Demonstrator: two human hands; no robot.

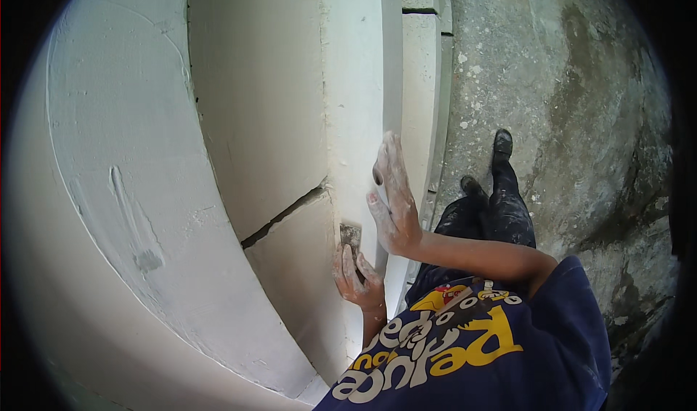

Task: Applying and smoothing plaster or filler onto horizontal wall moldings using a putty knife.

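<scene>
Sanding pad, small, dark grey and rectangular, is pressed against the outer corner edge of a white plastered wall corner, just right of image centre, at about 6 o'clock from the flat hand above it. Left hand is closed around the lower part of the pad, fingers curled up onto the plaster, dusted white. Right hand is laid open and flat on the same white edge, fingers stretched toward 12 o'clock, palm touching the plaster, directly at 1 o'clock from the pad; nothing is gripped by it. A dark diagonal crack or joint is seen in the recessed cream-coloured wall face, running from 8 o'clock up to 2 o'clock and ending just left of the pad. A curved, rough white plaster band is seen at 9 o'clock. Grey stained concrete floor fills the 3 o'clock side, with dark paint-spattered trousers and black shoes on it. A dark blue printed T-shirt sits at 5 o'clock.
</scene>
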